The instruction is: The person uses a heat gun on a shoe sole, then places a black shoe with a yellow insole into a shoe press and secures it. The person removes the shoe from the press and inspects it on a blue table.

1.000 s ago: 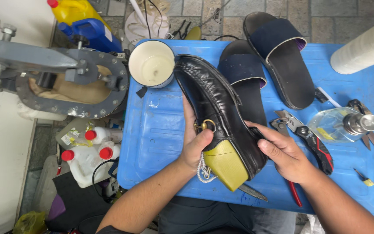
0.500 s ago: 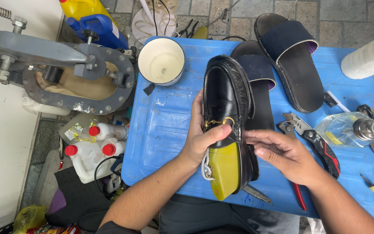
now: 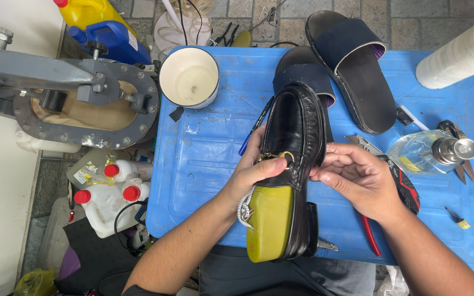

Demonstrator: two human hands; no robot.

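Note:
A black leather loafer (image 3: 297, 137) with a gold buckle lies lengthwise over the blue table (image 3: 209, 159), toe pointing away from me. A yellow-green shoe last (image 3: 269, 222) with a white cord fills its heel end. My left hand (image 3: 253, 172) grips the shoe's left side, thumb across the vamp by the buckle. My right hand (image 3: 360, 178) holds the right side, fingers curled onto the upper's edge.
Two dark blue slide sandals (image 3: 352, 66) lie behind the shoe. A white cup (image 3: 188, 77) stands at the table's back left, a grey press machine (image 3: 78, 93) beside it. A clear bottle (image 3: 429, 153), red-handled pliers (image 3: 399, 189) and a white roll (image 3: 459, 52) are on the right. Jugs (image 3: 111, 192) stand on the floor.
The shoe has turned from a diagonal lie to straight, toe away from me, in both hands. My right hand's fingers closed onto its right edge.

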